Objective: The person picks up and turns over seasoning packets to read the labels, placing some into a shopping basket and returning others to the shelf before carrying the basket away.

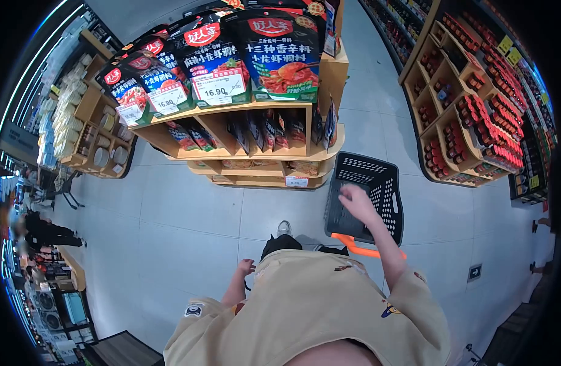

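My right hand point(355, 201) is raised over a dark grey shopping basket point(391, 183) with perforated sides and an orange handle point(357, 246). Its fingers look curled, but blur hides whether anything is between them. My left hand point(247, 266) hangs low beside my body, its fingers partly bent, touching nothing that I can make out. In front of me a wooden display shelf point(262, 113) bears black seasoning pouches point(283, 55) on top, with white price cards point(214, 89) before them. More pouches point(268, 131) stand in the compartments below.
To the right is a curved wooden shelf point(442, 122) of red-lidded jars point(491, 119). Another wooden shelf point(88, 116) with pale tubs stands at the left. A person in dark clothes point(49, 229) is at the far left. Grey floor tiles point(177, 213) lie between the shelves.
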Motion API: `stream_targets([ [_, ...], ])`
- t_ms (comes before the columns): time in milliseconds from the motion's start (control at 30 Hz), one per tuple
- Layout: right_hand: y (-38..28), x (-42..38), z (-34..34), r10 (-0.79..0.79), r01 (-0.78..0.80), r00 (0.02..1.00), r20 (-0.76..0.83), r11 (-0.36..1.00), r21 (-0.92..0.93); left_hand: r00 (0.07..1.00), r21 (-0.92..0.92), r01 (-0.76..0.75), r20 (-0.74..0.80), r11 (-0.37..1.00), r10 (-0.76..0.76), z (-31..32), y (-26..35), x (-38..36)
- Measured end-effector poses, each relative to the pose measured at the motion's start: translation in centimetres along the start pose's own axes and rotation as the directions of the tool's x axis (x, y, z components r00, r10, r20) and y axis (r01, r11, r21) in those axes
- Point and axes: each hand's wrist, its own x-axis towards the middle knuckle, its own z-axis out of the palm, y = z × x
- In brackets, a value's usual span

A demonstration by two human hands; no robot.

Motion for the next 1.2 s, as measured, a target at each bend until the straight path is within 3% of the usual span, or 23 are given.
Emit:
stream_targets([
  [67,-3.5,5.0,-2.2,-0.154,0.18,0.976,-0.152,0.968,0.175,0.999,-0.059,0.037,-0.019,0.998,-0.038,-0.3,-1.9,1.3],
  [133,-7.2,9.8,-4.4,-0.205,0.302,0.932,-0.298,0.894,0.33,0.996,-0.109,0.071,-0.039,0.991,-0.076,-1.4,-2.9,2.8],
  [200,-10.8,14.1,-6.4,-0.257,0.441,0.853,-0.455,0.822,0.362,0.999,-0.331,-0.015,-0.05,0.943,-0.002,-2.4,-2.7,3.8],
  [267,-13.6,17.8,-7.8,-0.35,0.536,0.742,-0.572,0.822,0.192,0.997,-0.334,-0.046,-0.07,0.941,0.024,-3.1,-1.0,3.4],
  [400,-15.4,23.1,-8.1,-0.317,0.588,0.758,-0.57,0.71,0.387,0.993,-0.342,-0.095,-0.094,0.935,0.066,-5.0,1.6,3.8],
  [467,-15.6,23.9,-7.7,-0.237,0.445,0.875,-0.421,0.733,0.513,0.987,-0.345,-0.15,-0.111,0.927,0.118,-5.6,2.0,4.5],
  [600,-12.2,27.6,-6.0,-0.111,0.365,0.906,-0.409,0.694,0.62,0.977,-0.376,-0.209,-0.119,0.903,0.176,-7.0,2.2,6.5],
  [667,-14.3,26.2,-5.5,-0.084,0.416,0.869,-0.487,0.659,0.627,0.987,-0.318,-0.158,-0.072,0.935,0.142,-7.7,2.9,6.8],
  [733,-15.2,26.0,-5.2,-0.181,0.619,0.723,-0.667,0.597,0.51,0.976,-0.28,-0.214,-0.091,0.936,0.196,-8.2,4.1,6.8],
  [767,-16.0,25.2,-5.7,-0.108,0.532,0.752,-0.651,0.682,0.501,0.962,-0.245,-0.27,-0.114,0.931,0.249,-8.7,5.0,6.7],
  [800,-17.0,24.6,-6.0,-0.106,0.532,0.75,-0.653,0.684,0.5,0.962,-0.243,-0.27,-0.111,0.932,0.25,-9.3,5.9,6.7],
  [867,-19.1,23.5,-6.8,-0.082,0.696,0.588,-0.805,0.559,0.452,0.861,-0.201,-0.507,-0.155,0.838,0.484,-10.0,8.4,6.5],
  [967,-21.4,20.6,-8.4,-0.12,0.704,0.573,-0.811,0.579,0.412,0.689,-0.192,-0.724,-0.186,0.662,0.7,-11.2,14.6,4.0],
  [1067,-22.7,17.8,-8.3,-0.111,0.65,0.704,-0.701,0.498,0.574,0.517,-0.227,-0.848,-0.149,0.48,0.843,-11.7,22.9,-2.8],
  [1133,-22.5,16.5,-7.0,-0.048,0.543,0.785,-0.618,0.533,0.649,0.441,-0.3,-0.871,-0.135,0.388,0.887,-11.8,28.2,-8.7],
  [1200,-23.0,14.7,-5.3,0.0,0.449,0.852,-0.523,0.512,0.732,0.221,-0.474,-0.869,-0.11,0.144,0.969,-11.7,32.3,-13.7],
])
